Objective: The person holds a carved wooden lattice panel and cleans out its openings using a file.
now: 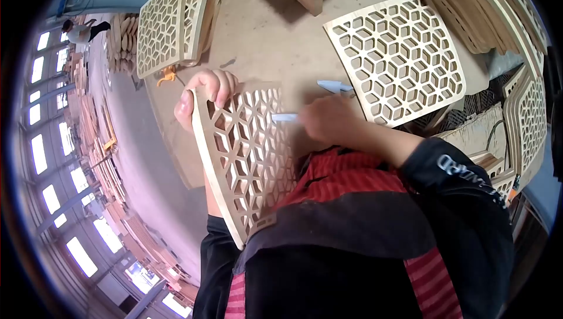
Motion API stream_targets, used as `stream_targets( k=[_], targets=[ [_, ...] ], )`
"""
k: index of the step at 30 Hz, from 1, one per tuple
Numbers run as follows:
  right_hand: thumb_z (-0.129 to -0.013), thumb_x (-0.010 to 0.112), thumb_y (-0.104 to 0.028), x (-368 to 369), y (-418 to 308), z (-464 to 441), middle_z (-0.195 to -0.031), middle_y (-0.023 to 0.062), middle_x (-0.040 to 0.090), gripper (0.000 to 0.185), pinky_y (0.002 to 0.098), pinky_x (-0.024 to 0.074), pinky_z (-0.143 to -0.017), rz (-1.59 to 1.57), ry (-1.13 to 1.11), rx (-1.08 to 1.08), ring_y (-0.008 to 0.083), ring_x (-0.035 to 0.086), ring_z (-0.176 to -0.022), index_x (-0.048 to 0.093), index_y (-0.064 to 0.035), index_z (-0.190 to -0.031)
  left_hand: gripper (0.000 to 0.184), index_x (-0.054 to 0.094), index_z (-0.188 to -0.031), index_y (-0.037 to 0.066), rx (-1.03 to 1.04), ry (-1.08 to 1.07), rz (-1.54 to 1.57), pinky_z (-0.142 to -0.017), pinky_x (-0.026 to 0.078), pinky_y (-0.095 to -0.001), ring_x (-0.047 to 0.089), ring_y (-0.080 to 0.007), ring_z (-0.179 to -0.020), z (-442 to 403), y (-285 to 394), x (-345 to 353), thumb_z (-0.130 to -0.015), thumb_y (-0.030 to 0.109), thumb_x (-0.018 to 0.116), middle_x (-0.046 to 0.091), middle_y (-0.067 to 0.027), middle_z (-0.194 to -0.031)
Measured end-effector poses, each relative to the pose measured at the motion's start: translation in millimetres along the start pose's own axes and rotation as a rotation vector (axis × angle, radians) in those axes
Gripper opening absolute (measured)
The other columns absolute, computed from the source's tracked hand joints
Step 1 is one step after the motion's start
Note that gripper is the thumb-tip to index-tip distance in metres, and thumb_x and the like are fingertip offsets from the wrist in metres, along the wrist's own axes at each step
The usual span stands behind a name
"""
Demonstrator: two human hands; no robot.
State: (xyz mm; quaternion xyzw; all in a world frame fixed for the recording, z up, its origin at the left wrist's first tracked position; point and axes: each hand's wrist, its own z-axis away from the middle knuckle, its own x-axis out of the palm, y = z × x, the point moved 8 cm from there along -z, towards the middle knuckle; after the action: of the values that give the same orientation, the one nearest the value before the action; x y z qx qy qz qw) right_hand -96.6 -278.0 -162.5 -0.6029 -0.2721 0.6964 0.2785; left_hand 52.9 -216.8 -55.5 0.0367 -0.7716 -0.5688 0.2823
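My left hand (208, 91) is closed over the top corner of a pale wooden lattice panel (249, 143), which stands tilted on edge against my body. Cut-outs in a star-and-diamond pattern cover the panel. My right hand (331, 121), smeared by motion, is closed on a narrow pale blue strip (284, 118) whose end points at the panel's face; its exact kind I cannot make out. A second pale blue piece with a pointed end (334, 86) lies on the worktable just beyond that hand.
Another lattice panel (404, 55) lies at the right of the worktable (252, 31). Stacked panels (176, 17) stand at the far left, above an orange tool (167, 76). Curved wooden parts (463, 8) and more panels (532, 122) crowd the right. A person (82, 31) is in the distance.
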Motion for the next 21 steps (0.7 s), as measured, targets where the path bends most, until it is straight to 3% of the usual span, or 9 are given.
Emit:
stream_targets(
  k=[4, 7, 10, 15, 19, 21],
  targets=[
    [-0.093, 0.054, -0.030, 30.2, -12.2, -28.3, -0.070, 0.0145, 0.067, 0.029, 0.0475, 0.0506, -0.058, 0.032, 0.043, -0.087, 0.0321, 0.066, -0.061, 0.064, -0.0074, -0.076, 0.044, 0.048, -0.074, 0.006, -0.024, 0.024, -0.034, -0.060, 0.030, -0.0296, 0.037, -0.0158, -0.062, 0.7, -1.3, 4.9, -0.090, 0.047, 0.045, 0.048, -0.0034, -0.065],
    [-0.092, 0.054, -0.029, 17.4, 7.7, 6.8, -0.068, 0.0132, 0.066, 0.028, 0.0479, 0.0504, -0.059, 0.103, -0.170, 0.110, 0.0319, 0.066, -0.062, 0.065, -0.0075, -0.077, 0.043, 0.048, -0.075, 0.006, -0.004, 0.016, 0.043, -0.060, 0.031, -0.0292, 0.037, -0.0156, -0.062, 5.2, 0.5, 6.9, -0.091, 0.046, 0.045, 0.048, -0.0037, -0.066],
    [-0.091, 0.054, -0.027, 0.4, 13.4, 24.7, -0.066, 0.0127, 0.065, 0.027, 0.0477, 0.0503, -0.058, 0.062, -0.015, 0.090, 0.0328, 0.066, -0.061, 0.065, -0.0075, -0.076, 0.042, 0.048, -0.076, 0.006, 0.007, 0.015, 0.022, -0.059, 0.031, -0.0290, 0.037, -0.0154, -0.062, 4.5, 0.5, 7.4, -0.091, 0.045, 0.044, 0.048, -0.0036, -0.066],
    [-0.090, 0.055, -0.025, 15.4, -6.8, -22.6, -0.063, 0.0132, 0.064, 0.026, 0.0464, 0.0502, -0.058, -0.033, 0.097, -0.077, 0.0331, 0.065, -0.059, 0.065, -0.0078, -0.074, 0.041, 0.048, -0.075, 0.007, -0.006, 0.026, -0.043, -0.060, 0.031, -0.0287, 0.037, -0.0154, -0.062, -0.5, -1.4, 10.7, -0.090, 0.045, 0.044, 0.048, -0.0034, -0.065],
    [-0.090, 0.055, -0.023, 13.6, -0.2, -2.2, -0.063, 0.0130, 0.064, 0.024, 0.0448, 0.0499, -0.056, 0.033, -0.125, 0.046, 0.0329, 0.064, -0.058, 0.065, -0.0079, -0.075, 0.042, 0.047, -0.074, 0.007, 0.000, 0.051, -0.018, -0.060, 0.031, -0.0294, 0.038, -0.0154, -0.062, 5.3, 1.1, 7.2, -0.090, 0.046, 0.044, 0.048, -0.0035, -0.065],
    [-0.090, 0.054, -0.024, -0.8, 9.9, 17.3, -0.063, 0.0129, 0.064, 0.024, 0.0443, 0.0500, -0.056, 0.083, -0.104, 0.057, 0.0330, 0.063, -0.057, 0.064, -0.0079, -0.076, 0.042, 0.048, -0.074, 0.007, -0.003, 0.033, -0.006, -0.060, 0.031, -0.0294, 0.038, -0.0154, -0.062, 5.2, 1.1, 5.7, -0.090, 0.046, 0.044, 0.048, -0.0036, -0.065]
  ],
)
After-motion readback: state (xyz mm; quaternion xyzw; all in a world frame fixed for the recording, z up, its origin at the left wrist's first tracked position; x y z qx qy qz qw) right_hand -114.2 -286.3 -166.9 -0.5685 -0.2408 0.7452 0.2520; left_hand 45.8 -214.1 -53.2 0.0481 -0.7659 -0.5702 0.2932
